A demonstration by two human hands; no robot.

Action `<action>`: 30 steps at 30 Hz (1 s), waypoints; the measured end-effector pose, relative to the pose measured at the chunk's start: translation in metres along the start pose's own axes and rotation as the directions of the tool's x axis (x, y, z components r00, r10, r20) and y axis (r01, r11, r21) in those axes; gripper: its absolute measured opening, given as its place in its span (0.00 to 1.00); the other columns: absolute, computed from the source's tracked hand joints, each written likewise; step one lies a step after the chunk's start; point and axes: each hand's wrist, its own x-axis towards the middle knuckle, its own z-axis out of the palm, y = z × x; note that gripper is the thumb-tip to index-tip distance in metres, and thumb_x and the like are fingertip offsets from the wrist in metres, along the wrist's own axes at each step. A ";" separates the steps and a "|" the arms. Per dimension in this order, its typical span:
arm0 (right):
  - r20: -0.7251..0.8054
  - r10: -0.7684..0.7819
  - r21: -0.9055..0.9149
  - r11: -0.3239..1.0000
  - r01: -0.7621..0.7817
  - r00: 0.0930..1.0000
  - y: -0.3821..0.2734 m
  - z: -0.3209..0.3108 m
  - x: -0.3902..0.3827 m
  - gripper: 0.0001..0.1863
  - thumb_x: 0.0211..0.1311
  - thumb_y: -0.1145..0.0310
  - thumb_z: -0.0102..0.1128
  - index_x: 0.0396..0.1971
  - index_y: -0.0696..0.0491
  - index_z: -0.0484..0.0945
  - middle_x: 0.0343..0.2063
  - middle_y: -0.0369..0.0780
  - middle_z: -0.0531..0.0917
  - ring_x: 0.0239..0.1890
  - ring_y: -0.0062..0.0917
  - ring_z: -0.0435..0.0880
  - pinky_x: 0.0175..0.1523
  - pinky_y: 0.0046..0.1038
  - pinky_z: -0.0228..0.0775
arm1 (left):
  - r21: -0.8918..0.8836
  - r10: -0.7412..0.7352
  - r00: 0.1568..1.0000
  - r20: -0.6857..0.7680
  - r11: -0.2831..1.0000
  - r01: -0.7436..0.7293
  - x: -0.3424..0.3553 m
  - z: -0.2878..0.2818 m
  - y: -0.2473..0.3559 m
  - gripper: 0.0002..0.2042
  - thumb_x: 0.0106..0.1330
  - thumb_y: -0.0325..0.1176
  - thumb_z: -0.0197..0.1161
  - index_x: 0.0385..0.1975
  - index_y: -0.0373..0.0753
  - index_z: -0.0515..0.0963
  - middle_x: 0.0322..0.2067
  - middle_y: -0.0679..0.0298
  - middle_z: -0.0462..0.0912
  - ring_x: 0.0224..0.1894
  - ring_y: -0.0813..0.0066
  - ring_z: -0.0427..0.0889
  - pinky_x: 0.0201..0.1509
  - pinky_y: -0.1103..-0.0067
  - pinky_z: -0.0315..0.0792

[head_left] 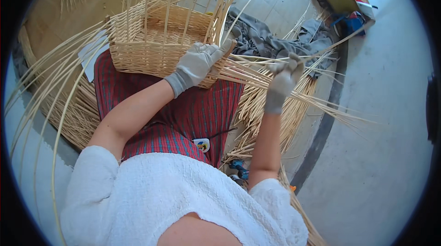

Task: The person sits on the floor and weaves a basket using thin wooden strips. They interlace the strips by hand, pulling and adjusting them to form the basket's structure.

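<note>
A woven rattan basket with long upright stakes and loose reeds fanning from its sides rests on my lap over red striped cloth. My left hand, in a pale grey glove, is closed on the basket's near right corner, where several reeds meet a short wooden piece. My right hand, gloved alike, is to the right of that corner, its fingers closed on a long pale reed that runs up to the upper right. Its fingertips are partly blurred. More reeds stretch rightward from the corner beneath it.
Bundles of reeds lie right and left of my legs. Beyond the basket is crumpled grey cloth. A tape measure lies on my lap, a blue power tool beside it on the floor. Boxes and tools sit at the upper right.
</note>
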 end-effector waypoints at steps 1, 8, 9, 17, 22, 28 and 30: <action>0.102 -0.043 0.027 0.999 0.041 0.994 -0.020 0.017 -0.031 0.14 0.81 0.67 0.40 0.57 0.57 0.69 0.22 0.35 0.74 0.24 0.19 0.74 0.34 0.24 0.76 | 0.030 -0.017 1.000 0.009 0.999 0.017 -0.002 -0.001 -0.003 0.38 0.67 0.35 0.62 0.77 0.49 0.56 0.47 0.66 0.80 0.52 0.69 0.81 0.60 0.70 0.68; 0.407 -0.222 0.192 0.969 0.155 0.886 0.007 0.120 -0.097 0.19 0.58 0.76 0.66 0.51 0.53 0.84 0.43 0.41 0.87 0.43 0.26 0.86 0.53 0.33 0.77 | -0.386 -0.204 0.922 -0.328 0.920 0.066 -0.001 -0.002 0.015 0.25 0.71 0.38 0.63 0.67 0.45 0.69 0.55 0.60 0.80 0.55 0.71 0.80 0.62 0.70 0.71; 0.414 -0.036 0.134 0.991 -0.022 0.909 0.001 0.103 -0.073 0.18 0.57 0.72 0.68 0.50 0.53 0.83 0.42 0.41 0.87 0.42 0.25 0.85 0.51 0.34 0.77 | -0.681 -0.383 0.865 -0.324 0.730 0.068 -0.005 -0.005 0.010 0.21 0.73 0.37 0.64 0.63 0.42 0.74 0.57 0.59 0.80 0.56 0.71 0.81 0.62 0.65 0.74; 0.420 -0.057 -0.768 0.509 0.389 0.906 0.047 0.077 -0.034 0.25 0.48 0.52 0.80 0.33 0.53 0.76 0.30 0.41 0.78 0.31 0.38 0.79 0.39 0.40 0.72 | -0.902 -0.363 0.913 -0.188 -0.304 -0.307 0.030 -0.028 -0.097 0.15 0.78 0.37 0.57 0.57 0.34 0.74 0.40 0.61 0.83 0.38 0.74 0.85 0.43 0.78 0.81; 0.322 -0.148 -0.889 0.293 0.352 0.935 0.086 0.088 -0.038 0.18 0.53 0.53 0.74 0.32 0.51 0.79 0.35 0.42 0.82 0.35 0.39 0.83 0.42 0.42 0.73 | -0.377 -0.078 0.993 0.090 0.920 0.107 0.155 -0.061 0.011 0.35 0.67 0.31 0.65 0.74 0.39 0.59 0.71 0.42 0.60 0.74 0.50 0.61 0.70 0.66 0.68; 0.154 0.118 -0.886 0.455 0.085 0.981 0.092 0.080 -0.006 0.28 0.51 0.46 0.74 0.46 0.51 0.81 0.41 0.46 0.85 0.42 0.44 0.85 0.49 0.43 0.76 | -0.776 -0.046 0.999 -0.011 0.631 0.020 -0.033 -0.068 -0.009 0.16 0.70 0.27 0.65 0.56 0.35 0.78 0.46 0.54 0.84 0.47 0.59 0.84 0.53 0.73 0.79; 0.170 -0.386 -0.748 0.549 0.374 0.907 0.088 0.071 -0.015 0.26 0.57 0.52 0.74 0.49 0.53 0.80 0.46 0.46 0.84 0.47 0.43 0.83 0.53 0.43 0.76 | -0.850 -0.535 0.825 0.182 0.337 0.406 -0.110 -0.065 -0.046 0.11 0.72 0.27 0.63 0.51 0.36 0.81 0.34 0.61 0.86 0.33 0.70 0.86 0.37 0.78 0.82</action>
